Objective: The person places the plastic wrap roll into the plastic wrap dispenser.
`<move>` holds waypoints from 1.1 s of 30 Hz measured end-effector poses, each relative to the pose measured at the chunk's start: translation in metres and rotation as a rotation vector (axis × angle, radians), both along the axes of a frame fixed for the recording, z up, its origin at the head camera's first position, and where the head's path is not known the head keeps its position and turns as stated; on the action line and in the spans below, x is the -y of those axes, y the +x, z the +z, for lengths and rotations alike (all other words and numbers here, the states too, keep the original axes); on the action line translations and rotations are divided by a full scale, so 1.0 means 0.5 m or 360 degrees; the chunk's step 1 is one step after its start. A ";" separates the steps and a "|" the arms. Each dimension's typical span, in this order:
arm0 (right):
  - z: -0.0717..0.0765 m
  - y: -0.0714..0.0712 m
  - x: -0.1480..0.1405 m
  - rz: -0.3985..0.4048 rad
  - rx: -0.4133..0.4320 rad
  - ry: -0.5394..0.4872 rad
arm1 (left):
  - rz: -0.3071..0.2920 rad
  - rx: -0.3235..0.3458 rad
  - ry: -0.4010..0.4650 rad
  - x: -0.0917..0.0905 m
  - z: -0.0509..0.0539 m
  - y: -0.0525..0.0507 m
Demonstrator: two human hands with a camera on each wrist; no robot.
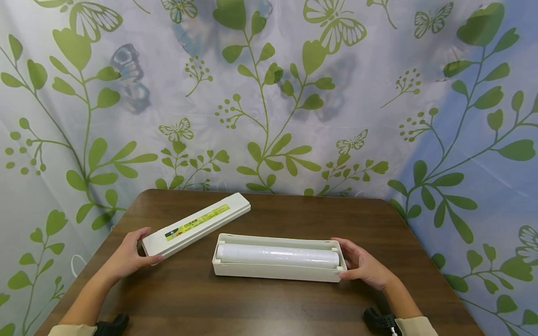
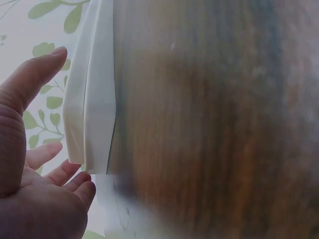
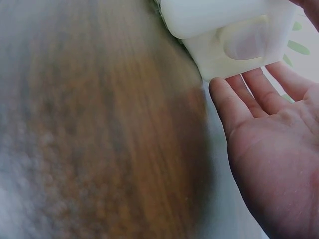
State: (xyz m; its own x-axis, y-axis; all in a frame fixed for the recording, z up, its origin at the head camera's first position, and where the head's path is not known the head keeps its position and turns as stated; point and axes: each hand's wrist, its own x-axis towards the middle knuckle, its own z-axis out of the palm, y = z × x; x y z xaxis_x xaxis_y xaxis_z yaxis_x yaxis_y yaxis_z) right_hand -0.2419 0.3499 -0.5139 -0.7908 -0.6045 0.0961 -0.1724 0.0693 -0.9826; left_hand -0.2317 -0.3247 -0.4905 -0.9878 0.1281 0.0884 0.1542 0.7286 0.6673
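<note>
A long white lid [image 1: 180,238] with a yellow-green label lies slanted at the left of the table. My left hand [image 1: 128,256] spreads around its left end, thumb at the near side; in the left wrist view the fingers of that hand [image 2: 47,169] look relaxed beside the lid [image 2: 99,99]. Near the middle sits an uncovered white box [image 1: 275,272] holding a roll of clear film [image 1: 277,255]. At the box's right end, my right hand [image 1: 367,266] touches the corners. The right wrist view shows extended fingers of this hand [image 3: 274,144] against the box's end [image 3: 214,57].
The brown wooden table [image 1: 269,308] ends in front of a pale curtain [image 1: 269,107] printed with green leaves and butterflies. Lid and box lie apart, with bare wood between them. Black straps [image 1: 380,322] circle both wrists.
</note>
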 end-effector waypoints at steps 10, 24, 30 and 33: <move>0.001 0.001 0.000 0.0007 -0.0013 -0.0004 | -0.0012 -0.0026 -0.0094 -0.006 -0.010 -0.009; -0.003 0.000 0.001 0.0011 0.0007 -0.0002 | -0.0021 0.0037 -0.0080 0.009 -0.018 -0.017; -0.001 0.001 0.001 0.0016 -0.0005 -0.0012 | -0.0051 0.0050 -0.0071 0.011 -0.016 -0.017; -0.001 0.001 0.000 0.0015 -0.0005 -0.0009 | -0.0055 0.0058 -0.0073 0.010 -0.015 -0.018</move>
State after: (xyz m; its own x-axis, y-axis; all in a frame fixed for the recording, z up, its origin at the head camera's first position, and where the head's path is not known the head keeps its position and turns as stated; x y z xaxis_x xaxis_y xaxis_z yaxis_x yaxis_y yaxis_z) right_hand -0.2413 0.3497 -0.5145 -0.7847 -0.6114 0.1020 -0.1761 0.0621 -0.9824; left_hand -0.2405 -0.3296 -0.4979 -0.9852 0.1653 0.0456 0.1559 0.7533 0.6389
